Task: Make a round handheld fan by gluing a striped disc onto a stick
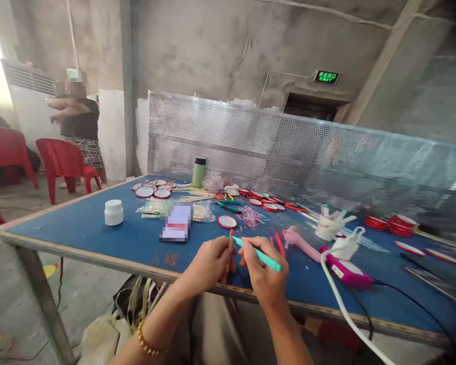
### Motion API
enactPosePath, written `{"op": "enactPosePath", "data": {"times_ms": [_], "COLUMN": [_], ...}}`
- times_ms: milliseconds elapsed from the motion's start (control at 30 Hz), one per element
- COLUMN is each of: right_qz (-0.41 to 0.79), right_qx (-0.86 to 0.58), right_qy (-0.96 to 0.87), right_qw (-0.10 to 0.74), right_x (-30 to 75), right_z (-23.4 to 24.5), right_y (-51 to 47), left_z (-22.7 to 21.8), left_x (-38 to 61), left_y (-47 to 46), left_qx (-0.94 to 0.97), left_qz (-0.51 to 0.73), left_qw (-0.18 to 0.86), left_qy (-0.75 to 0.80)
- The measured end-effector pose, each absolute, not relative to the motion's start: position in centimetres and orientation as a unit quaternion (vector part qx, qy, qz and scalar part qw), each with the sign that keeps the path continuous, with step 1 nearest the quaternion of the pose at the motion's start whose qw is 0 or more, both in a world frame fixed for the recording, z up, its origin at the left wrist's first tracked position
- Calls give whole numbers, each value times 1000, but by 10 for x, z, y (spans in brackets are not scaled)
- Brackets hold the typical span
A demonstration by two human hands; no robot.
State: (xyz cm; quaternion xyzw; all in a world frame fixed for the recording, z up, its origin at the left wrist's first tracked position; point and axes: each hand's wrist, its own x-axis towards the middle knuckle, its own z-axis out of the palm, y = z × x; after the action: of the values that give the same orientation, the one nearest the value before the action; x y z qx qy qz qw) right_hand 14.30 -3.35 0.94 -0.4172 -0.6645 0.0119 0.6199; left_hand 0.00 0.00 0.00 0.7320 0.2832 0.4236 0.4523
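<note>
My left hand (212, 262) is closed in a pinch on a thin red stick (231, 234) at the near edge of the blue table (83, 225). My right hand (265, 269) is closed around a teal stick (259, 254) that points left toward the red one. The two hands almost touch. A gold bead bracelet (146, 343) sits on my left wrist. More red sticks (279, 244) lie just beyond my right hand.
Red-rimmed round discs (227, 221), a white jar (114, 212), a green flask (198, 172), bagged sticks (199, 212), a pink hot-glue gun (338, 263) with white cord (342, 306), and a cup (328, 227) cover the table. A perforated metal screen (289, 152) stands behind. A person (79, 124) stands by red chairs (66, 165).
</note>
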Motion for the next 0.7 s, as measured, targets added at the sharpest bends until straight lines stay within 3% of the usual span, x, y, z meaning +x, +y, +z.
{"op": "enactPosePath", "data": {"times_ms": [700], "right_qz": [10], "right_qx": [-425], "right_qy": [-659], "right_qw": [620], "right_x": [141], "right_z": [8], "right_y": [-34], "left_z": [6], "left_x": [-3], "left_y": [-5], "left_qx": [730], "left_qz": [418], "left_qw": [453], "left_qy": [296]}}
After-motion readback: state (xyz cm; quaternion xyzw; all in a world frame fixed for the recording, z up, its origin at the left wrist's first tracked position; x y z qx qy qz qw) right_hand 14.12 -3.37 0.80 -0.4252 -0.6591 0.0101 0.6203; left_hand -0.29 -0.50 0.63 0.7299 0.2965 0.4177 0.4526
